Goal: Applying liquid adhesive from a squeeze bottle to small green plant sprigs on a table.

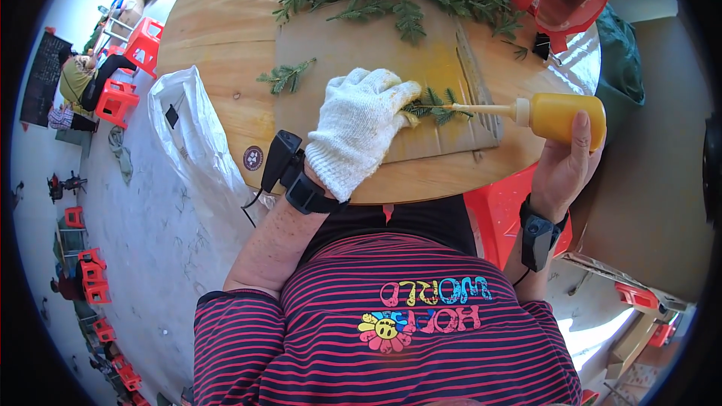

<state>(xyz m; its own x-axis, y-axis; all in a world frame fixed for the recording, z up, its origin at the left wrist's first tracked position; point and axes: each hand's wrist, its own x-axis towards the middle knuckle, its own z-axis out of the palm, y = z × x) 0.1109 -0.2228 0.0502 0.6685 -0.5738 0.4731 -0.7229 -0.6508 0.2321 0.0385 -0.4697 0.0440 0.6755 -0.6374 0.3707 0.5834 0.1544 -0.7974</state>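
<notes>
Striped shirt (316,308) is nearest; sprig (442,117) is pinched by left hand (353,124); bottle (553,114), gripped by right hand (562,173), should be squeezed gently.

The glove (347,154) on my left hand (356,116) is knitted cloth, matt and rough-textured, with yellow staining at the fingertips. The squeeze bottle (560,118) is smooth plastic with a soft gloss; its long nozzle (486,110) likewise looks plastic. I note the round tabletop (210,41) as wood, grain visible, smooth, with bright glare toward its right edge. The sheet (353,41) on it is cardboard, matt, its surface partly stained yellow. The fir sprig (442,116) at my fingertips presents rough, needled foliage. The sack (197,124) is thin white plastic, creased and slightly glossy. My striped T-shirt (323,316) is soft-looking matt cloth. The stools (118,90) are smooth red plastic.
</notes>
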